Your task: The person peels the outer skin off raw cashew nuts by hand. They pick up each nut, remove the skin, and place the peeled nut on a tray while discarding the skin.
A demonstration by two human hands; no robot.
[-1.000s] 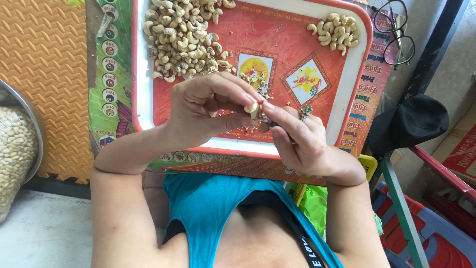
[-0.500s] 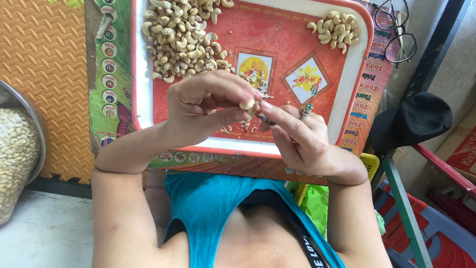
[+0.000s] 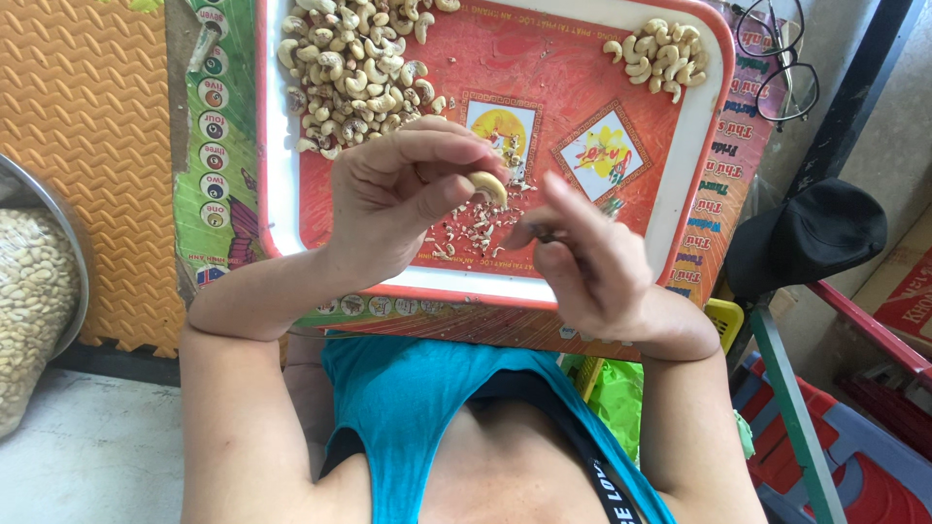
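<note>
My left hand (image 3: 398,199) pinches a pale, peeled cashew (image 3: 488,186) between thumb and fingertips above the red tray (image 3: 680,204). My right hand (image 3: 592,272) is a little to the right of the nut and below it. Its fingers are curled on a small dark tool (image 3: 541,235), most of which is hidden. Thin skin scraps (image 3: 476,233) lie on the tray under both hands. A large pile of cashews with brown skin (image 3: 354,68) fills the tray's far left. A small pile of pale cashews (image 3: 660,53) sits at its far right corner.
A metal bowl of cashews (image 3: 29,291) stands on the floor at the left beside an orange foam mat (image 3: 87,126). Spectacles (image 3: 777,58) and a black cap (image 3: 806,233) lie right of the tray. Coloured plastic stools (image 3: 845,456) are at the lower right.
The two hands were pressed together on the nut. Now they are apart: the right hand has drawn back to the lower right and the left hand holds the cashew alone.
</note>
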